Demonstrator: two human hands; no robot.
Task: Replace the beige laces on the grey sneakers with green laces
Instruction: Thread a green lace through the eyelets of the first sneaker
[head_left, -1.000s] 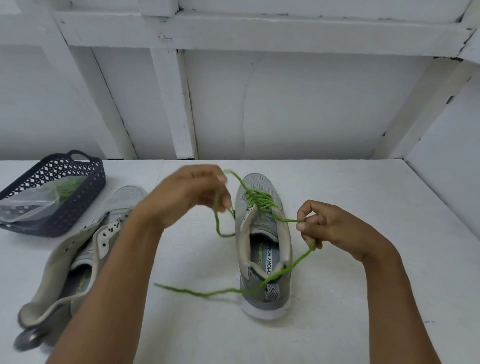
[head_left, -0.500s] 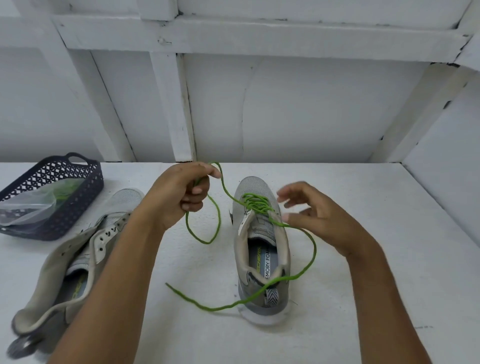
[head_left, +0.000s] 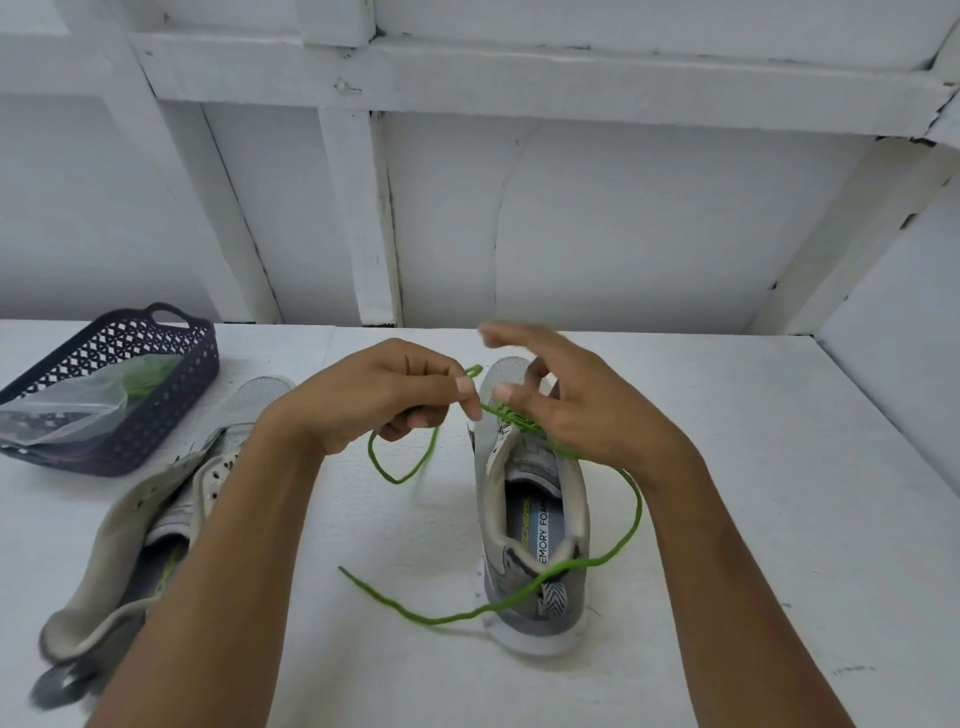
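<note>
A grey sneaker stands upright on the white table, heel toward me, threaded with a green lace. My left hand pinches a small loop of that lace just left of the shoe's toe. My right hand hovers over the laced eyelets with fingers spread and holds nothing I can see. The lace's other end trails over the heel and lies on the table. A second grey sneaker lies tipped on its side at the left, without a lace, partly behind my left forearm.
A dark perforated basket sits at the far left with a clear plastic bag and something green inside. A white panelled wall rises behind the table, and a white side wall stands at the right.
My right hand let go of the lace end, opened, and moved up and left over the shoe's toe. My left hand kept its pinch on the loop and shifted right toward the shoe.
</note>
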